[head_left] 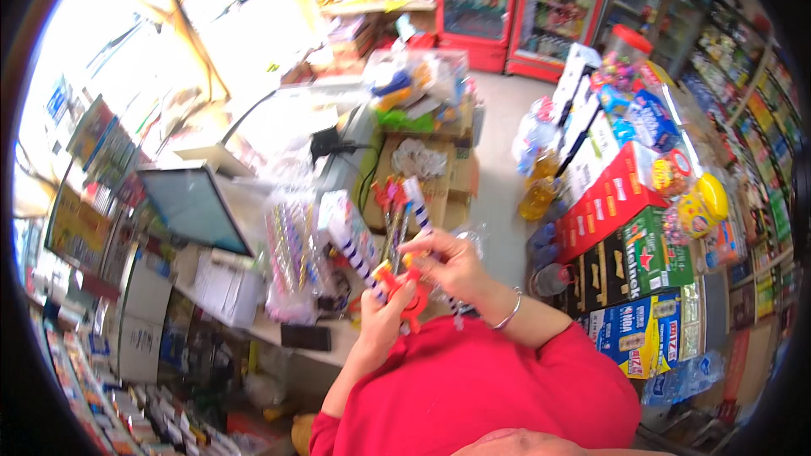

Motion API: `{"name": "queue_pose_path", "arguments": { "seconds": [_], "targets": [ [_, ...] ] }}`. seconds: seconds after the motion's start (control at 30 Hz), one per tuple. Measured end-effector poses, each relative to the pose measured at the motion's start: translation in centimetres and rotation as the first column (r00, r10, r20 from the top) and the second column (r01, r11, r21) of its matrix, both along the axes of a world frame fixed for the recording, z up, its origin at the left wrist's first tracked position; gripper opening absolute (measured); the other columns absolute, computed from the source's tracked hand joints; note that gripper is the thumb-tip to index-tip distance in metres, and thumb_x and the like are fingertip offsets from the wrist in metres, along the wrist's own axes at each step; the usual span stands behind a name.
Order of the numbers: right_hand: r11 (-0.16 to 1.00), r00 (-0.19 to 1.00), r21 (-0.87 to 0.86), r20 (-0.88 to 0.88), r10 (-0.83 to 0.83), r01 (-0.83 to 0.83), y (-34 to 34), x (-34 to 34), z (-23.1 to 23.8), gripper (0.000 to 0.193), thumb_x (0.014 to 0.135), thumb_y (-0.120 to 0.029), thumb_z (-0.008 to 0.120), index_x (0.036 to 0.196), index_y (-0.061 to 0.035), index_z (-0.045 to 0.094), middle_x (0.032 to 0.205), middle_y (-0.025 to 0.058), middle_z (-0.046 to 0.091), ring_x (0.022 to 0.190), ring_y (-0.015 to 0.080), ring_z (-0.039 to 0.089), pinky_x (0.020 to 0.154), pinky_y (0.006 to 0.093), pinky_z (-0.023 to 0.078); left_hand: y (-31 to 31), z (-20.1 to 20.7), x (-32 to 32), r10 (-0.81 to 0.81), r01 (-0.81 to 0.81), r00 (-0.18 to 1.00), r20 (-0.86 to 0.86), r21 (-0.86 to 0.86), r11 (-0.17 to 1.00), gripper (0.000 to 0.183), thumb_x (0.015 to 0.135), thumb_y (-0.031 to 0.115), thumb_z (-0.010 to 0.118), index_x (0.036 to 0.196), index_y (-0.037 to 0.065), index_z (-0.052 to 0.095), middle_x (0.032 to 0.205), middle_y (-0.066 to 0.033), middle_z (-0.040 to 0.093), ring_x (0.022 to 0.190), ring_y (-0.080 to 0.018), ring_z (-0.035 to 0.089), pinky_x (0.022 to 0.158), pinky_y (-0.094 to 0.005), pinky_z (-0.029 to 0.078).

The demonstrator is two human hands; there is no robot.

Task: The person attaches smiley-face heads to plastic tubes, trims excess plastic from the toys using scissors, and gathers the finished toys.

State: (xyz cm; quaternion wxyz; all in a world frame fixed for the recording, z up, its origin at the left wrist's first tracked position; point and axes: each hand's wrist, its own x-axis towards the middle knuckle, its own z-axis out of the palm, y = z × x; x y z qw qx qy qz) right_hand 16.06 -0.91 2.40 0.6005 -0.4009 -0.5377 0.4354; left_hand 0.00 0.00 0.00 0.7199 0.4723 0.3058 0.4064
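Observation:
In front of my red top, my left hand [384, 321] is closed on a red-orange plastic toy piece [413, 308]. A small yellow part [384, 270] shows just above its thumb. My right hand [452, 263] is close beside it, thumb and fingers pinched together near the toy's upper end. What it pinches is too small and blurred to name. A blue-and-white striped stick [359, 257] leans by my left hand, and another striped stick [417, 203] rises beyond my right hand. Behind the hands stand several thin sticks with red tops [392, 194].
A clear bag of shiny sticks [291, 245] and a dark phone [306, 338] lie on the counter to the left, near a monitor [194, 207]. Stacked drink cartons [612, 203] with candy jars [703, 203] stand at the right. Red-framed fridges [477, 0] line the back.

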Motion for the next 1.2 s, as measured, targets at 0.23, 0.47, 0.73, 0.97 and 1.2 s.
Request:
{"name": "queue_pose_path", "arguments": {
  "seconds": [0.23,0.47,0.73,0.97,1.2],
  "targets": [
    [0.985,0.996,0.173,0.092,-0.021,0.004,-0.4,1.3,1.0,0.019,0.084,-0.002,0.063,0.103,-0.0053,0.066,0.095,0.0009,0.055,0.073,0.0064,0.053,0.064,0.0199,0.042,-0.7,1.4,1.1,-0.052,0.063,0.993,0.108,-0.096,0.993,0.013,0.088,0.006,0.056,0.091,-0.005,0.059,0.076,-0.0075,0.061,0.057,-0.0151,0.059,0.043,-0.0272,0.048],
    [0.959,0.919,0.284,0.38,-0.108,-0.005,-1.8,1.4,0.5,0.06,0.094,-0.02,0.05,0.146,-0.0196,0.02,0.096,0.0118,0.047,0.076,0.0201,0.051,0.067,0.0312,0.042,2.4,0.8,0.3,0.455,-0.444,0.869,0.194,-0.1,0.89,0.028,0.093,0.034,0.053,0.101,0.008,0.053,0.081,-0.0118,0.066,0.047,-0.0066,0.046,0.039,-0.0175,0.026],
    [0.976,0.728,0.208,0.659,-0.189,0.065,-2.8,1.1,-2.2,0.036,0.086,-0.011,0.056,0.121,-0.0183,0.054,0.086,0.0087,0.051,0.075,0.0302,0.058,0.062,0.039,0.047,4.6,0.2,-2.6,0.578,-0.592,0.798,0.17,0.037,0.805,0.033,0.09,0.035,0.058,0.103,0.004,0.056,0.09,-0.0088,0.066,0.055,-0.0019,0.048,0.038,-0.0159,0.023],
    [0.967,0.706,0.229,0.667,-0.238,0.11,-2.9,0.6,-1.6,0.029,0.085,-0.017,0.059,0.114,-0.0178,0.059,0.084,0.0079,0.052,0.073,0.0296,0.058,0.059,0.0397,0.048,3.8,-0.3,-2.4,0.461,-0.466,0.878,0.13,0.003,0.885,0.029,0.089,0.024,0.062,0.109,0.005,0.055,0.097,-0.0083,0.066,0.063,-0.0031,0.053,0.04,-0.0165,0.024],
    [0.895,0.587,0.428,0.695,-0.415,0.126,-2.8,-0.4,-0.8,0.029,0.081,-0.015,0.063,0.109,-0.0132,0.061,0.081,0.0061,0.052,0.067,0.0257,0.058,0.054,0.036,0.048,3.5,0.0,-2.7,0.483,-0.488,0.863,0.144,-0.004,0.873,0.027,0.086,0.011,0.064,0.11,0.004,0.053,0.1,-0.0097,0.065,0.073,-0.0083,0.061,0.042,-0.015,0.028]
  ]
}}
